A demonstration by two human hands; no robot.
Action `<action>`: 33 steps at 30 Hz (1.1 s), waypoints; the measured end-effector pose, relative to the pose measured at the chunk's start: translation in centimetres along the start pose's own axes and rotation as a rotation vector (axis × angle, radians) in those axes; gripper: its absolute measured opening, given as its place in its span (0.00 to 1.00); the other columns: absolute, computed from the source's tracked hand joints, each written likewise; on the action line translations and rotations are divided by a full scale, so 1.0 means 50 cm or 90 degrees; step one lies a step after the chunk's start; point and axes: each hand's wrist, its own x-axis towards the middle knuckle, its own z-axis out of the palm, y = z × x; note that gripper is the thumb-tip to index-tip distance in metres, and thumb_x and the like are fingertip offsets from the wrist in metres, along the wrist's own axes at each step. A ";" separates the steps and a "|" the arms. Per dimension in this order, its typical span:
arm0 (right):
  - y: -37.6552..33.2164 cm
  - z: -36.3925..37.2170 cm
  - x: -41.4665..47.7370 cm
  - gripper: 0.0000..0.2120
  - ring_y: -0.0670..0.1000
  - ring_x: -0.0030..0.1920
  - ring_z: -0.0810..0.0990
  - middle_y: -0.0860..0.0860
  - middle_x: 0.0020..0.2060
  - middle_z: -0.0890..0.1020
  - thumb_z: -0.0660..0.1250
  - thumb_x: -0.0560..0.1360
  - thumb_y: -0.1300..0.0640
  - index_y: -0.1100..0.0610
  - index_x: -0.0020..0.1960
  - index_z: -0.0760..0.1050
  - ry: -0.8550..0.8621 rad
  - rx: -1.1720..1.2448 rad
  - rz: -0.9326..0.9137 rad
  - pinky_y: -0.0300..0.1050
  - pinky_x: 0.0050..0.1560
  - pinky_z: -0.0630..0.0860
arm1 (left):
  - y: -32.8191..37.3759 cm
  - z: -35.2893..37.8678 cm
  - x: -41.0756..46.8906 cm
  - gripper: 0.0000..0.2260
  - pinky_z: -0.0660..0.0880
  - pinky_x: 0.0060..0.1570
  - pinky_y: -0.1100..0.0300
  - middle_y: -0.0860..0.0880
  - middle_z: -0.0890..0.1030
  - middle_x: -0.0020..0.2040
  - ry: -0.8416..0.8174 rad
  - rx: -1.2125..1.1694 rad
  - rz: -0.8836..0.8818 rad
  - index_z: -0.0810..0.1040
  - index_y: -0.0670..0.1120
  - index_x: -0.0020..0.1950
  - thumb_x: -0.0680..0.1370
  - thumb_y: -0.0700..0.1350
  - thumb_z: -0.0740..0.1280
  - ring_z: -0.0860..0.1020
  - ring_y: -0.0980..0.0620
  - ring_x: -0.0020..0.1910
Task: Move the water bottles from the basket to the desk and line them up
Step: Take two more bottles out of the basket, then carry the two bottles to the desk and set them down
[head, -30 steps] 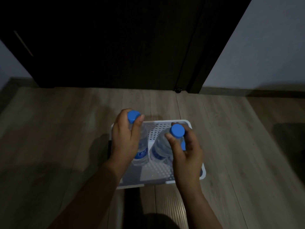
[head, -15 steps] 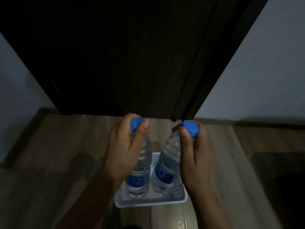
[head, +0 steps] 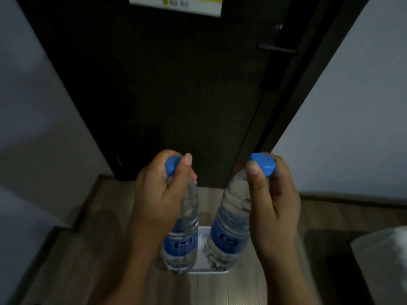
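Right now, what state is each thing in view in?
left bottle: capped, held at the neck.
right bottle: capped, held at the cap.
left hand: gripping left bottle.
right hand: gripping right bottle.
basket: on the floor, mostly hidden by bottles.
door: closed.

The left water bottle and right water bottle are clear, glossy, ribbed plastic with smooth plastic caps. The basket is white perforated plastic, the floor matt wood grain.

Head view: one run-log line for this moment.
left hand: grips clear blue-capped plastic bottle | right hand: grips matching bottle | white plastic basket: below bottles
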 end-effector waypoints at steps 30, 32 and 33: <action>-0.643 -0.032 0.109 0.08 0.49 0.39 0.81 0.50 0.39 0.81 0.60 0.78 0.47 0.49 0.48 0.76 -0.058 0.169 -0.204 0.38 0.39 0.79 | 0.632 -0.316 0.016 0.17 0.75 0.35 0.70 0.48 0.81 0.37 0.100 -0.019 0.215 0.76 0.45 0.41 0.76 0.57 0.57 0.80 0.55 0.34; -0.641 -0.021 0.121 0.08 0.49 0.40 0.81 0.50 0.40 0.81 0.60 0.77 0.46 0.48 0.48 0.76 -0.085 0.195 -0.195 0.40 0.39 0.79 | 0.631 -0.319 0.013 0.18 0.74 0.35 0.71 0.48 0.81 0.37 0.140 0.017 0.212 0.76 0.45 0.40 0.76 0.57 0.57 0.80 0.55 0.34; -0.639 -0.015 0.128 0.09 0.49 0.40 0.81 0.50 0.40 0.81 0.60 0.77 0.45 0.48 0.48 0.76 -0.099 0.206 -0.195 0.40 0.40 0.80 | 0.632 -0.319 0.012 0.18 0.73 0.35 0.72 0.49 0.81 0.37 0.164 0.039 0.210 0.76 0.45 0.40 0.76 0.57 0.57 0.79 0.56 0.34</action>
